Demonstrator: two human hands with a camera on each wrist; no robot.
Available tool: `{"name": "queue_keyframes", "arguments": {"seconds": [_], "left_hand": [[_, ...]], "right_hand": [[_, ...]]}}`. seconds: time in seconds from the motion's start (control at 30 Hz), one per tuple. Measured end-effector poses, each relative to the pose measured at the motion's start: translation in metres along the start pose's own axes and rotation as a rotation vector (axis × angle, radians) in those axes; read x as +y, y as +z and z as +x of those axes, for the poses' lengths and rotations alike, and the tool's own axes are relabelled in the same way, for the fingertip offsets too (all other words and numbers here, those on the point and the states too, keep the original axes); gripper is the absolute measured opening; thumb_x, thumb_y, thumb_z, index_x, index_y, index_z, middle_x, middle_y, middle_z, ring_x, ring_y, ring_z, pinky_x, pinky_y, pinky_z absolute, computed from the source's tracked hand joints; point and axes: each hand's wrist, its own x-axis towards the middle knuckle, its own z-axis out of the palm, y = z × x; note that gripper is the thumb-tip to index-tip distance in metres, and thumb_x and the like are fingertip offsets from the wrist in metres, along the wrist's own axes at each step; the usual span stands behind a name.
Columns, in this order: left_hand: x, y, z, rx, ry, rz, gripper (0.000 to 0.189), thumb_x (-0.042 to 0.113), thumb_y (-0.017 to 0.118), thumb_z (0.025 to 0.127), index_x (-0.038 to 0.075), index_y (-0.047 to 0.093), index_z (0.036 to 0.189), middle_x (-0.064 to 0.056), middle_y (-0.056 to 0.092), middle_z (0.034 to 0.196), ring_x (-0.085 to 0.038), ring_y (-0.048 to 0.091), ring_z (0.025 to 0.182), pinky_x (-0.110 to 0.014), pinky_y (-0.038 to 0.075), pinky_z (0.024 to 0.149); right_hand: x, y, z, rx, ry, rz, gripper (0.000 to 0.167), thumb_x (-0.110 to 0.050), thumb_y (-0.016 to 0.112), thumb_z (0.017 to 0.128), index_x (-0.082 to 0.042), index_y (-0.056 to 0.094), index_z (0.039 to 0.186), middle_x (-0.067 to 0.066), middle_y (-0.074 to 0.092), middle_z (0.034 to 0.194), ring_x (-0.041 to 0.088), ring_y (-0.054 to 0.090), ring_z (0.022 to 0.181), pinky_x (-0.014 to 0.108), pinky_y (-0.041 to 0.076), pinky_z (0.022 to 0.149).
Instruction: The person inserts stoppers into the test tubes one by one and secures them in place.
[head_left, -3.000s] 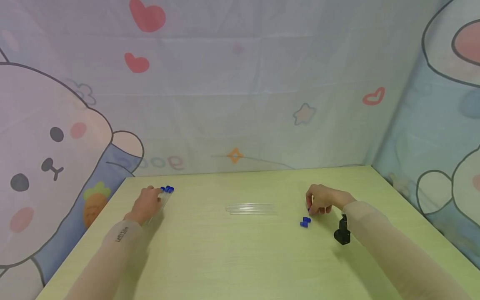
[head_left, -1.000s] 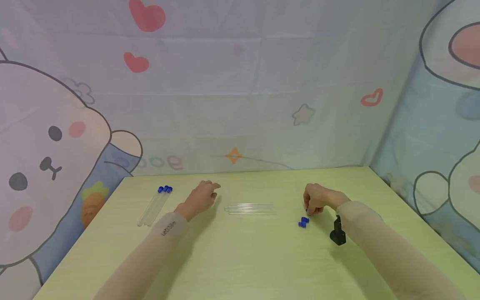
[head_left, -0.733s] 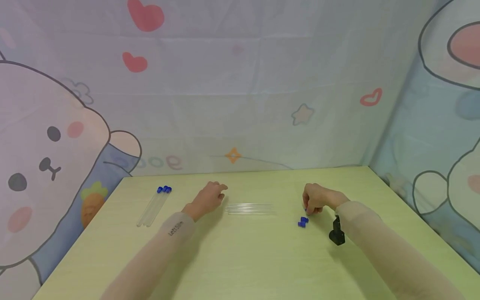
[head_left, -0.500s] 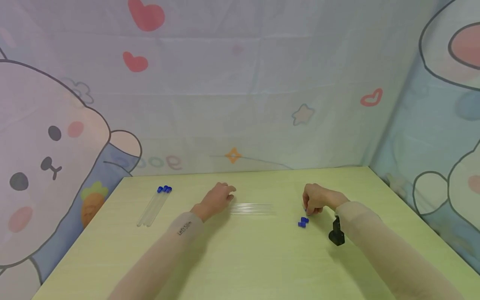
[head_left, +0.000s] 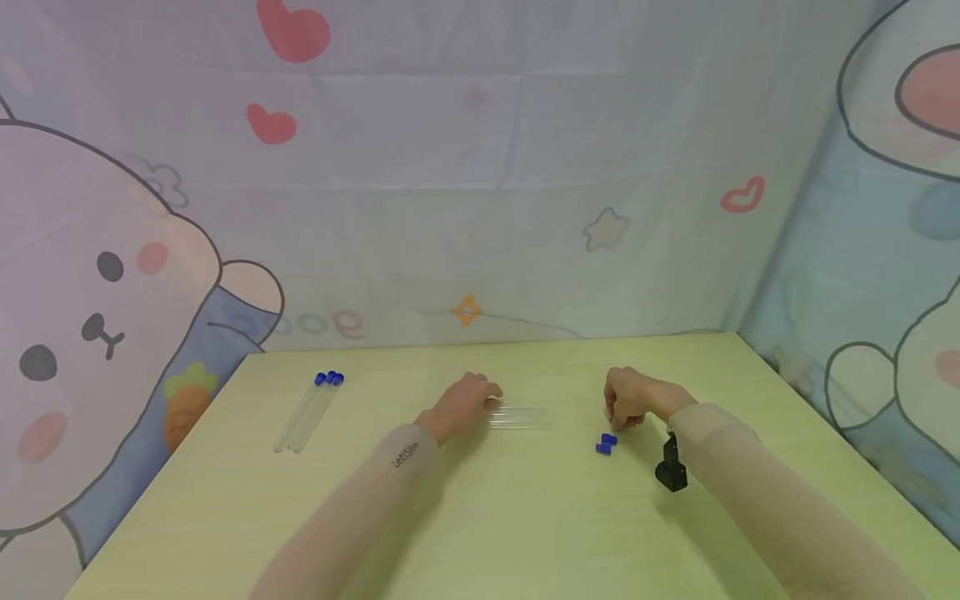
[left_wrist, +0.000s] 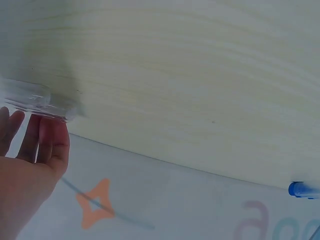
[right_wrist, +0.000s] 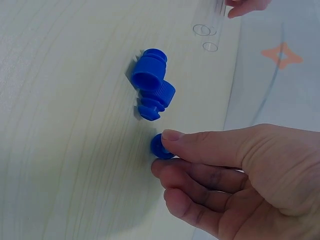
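Left hand nearer, loose-fingered at left end of tubes (long axis left-right). Right hand, past their right end, pinches cap.

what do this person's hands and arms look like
The left hand and right hand are ungloved. The left sleeve is pale beige, with dark lettering near its end; the right sleeve, also pale beige, has a black device beneath it.

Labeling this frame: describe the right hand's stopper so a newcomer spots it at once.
On the pale table's right side, find the right hand, next to two touching blue stoppers lying loose. The target is the third blue stopper pinched in that hand, the only one being held.
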Motion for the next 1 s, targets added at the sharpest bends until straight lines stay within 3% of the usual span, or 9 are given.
{"name": "queue_keyframes", "arguments": {"seconds": [0.27,0.47,0.73,1.0], "left_hand": [[0.0024,0.0010,0.0050,-0.022,-0.021,0.053,0.020,0.009,0.062,0.092,0.005,0.071,0.109,-0.010,0.070,0.108,-0.025,0.061,0.101,-0.038,0.050,0.093],[0.0018,0.0033,0.0074,-0.009,-0.007,0.043,0.020,0.004,0.063,0.091,0.004,0.071,0.109,-0.013,0.070,0.109,-0.028,0.063,0.102,-0.040,0.052,0.092],[0.0042,0.0002,0.0094,-0.039,-0.041,0.036,0.024,-0.001,0.063,0.088,0.003,0.070,0.111,-0.014,0.069,0.111,-0.029,0.064,0.105,-0.038,0.053,0.093],[0.0035,-0.0050,0.0080,-0.004,-0.054,0.095,0.025,-0.001,0.063,0.088,0.004,0.067,0.113,-0.014,0.066,0.112,-0.031,0.060,0.104,-0.044,0.052,0.090]], "right_hand": [[-0.0028,-0.0012,0.0002,0.006,0.017,-0.001,0.007,0.004,0.073,0.077,0.001,0.070,0.072,0.009,0.066,0.061,0.012,0.049,0.050,0.023,0.045,0.049],[-0.0023,-0.0012,-0.0012,0.001,0.017,-0.006,0.007,0.002,0.073,0.078,0.001,0.069,0.072,0.008,0.065,0.060,0.012,0.050,0.050,0.023,0.045,0.049],[0.0015,0.0004,-0.0008,0.000,0.010,-0.006,0.008,-0.002,0.074,0.079,-0.001,0.069,0.073,0.008,0.066,0.062,0.012,0.056,0.053,0.026,0.051,0.053],[0.0044,0.0027,0.0003,0.008,0.011,-0.007,0.010,-0.003,0.073,0.080,-0.002,0.066,0.072,0.005,0.063,0.059,0.012,0.054,0.051,0.025,0.049,0.051]]}}
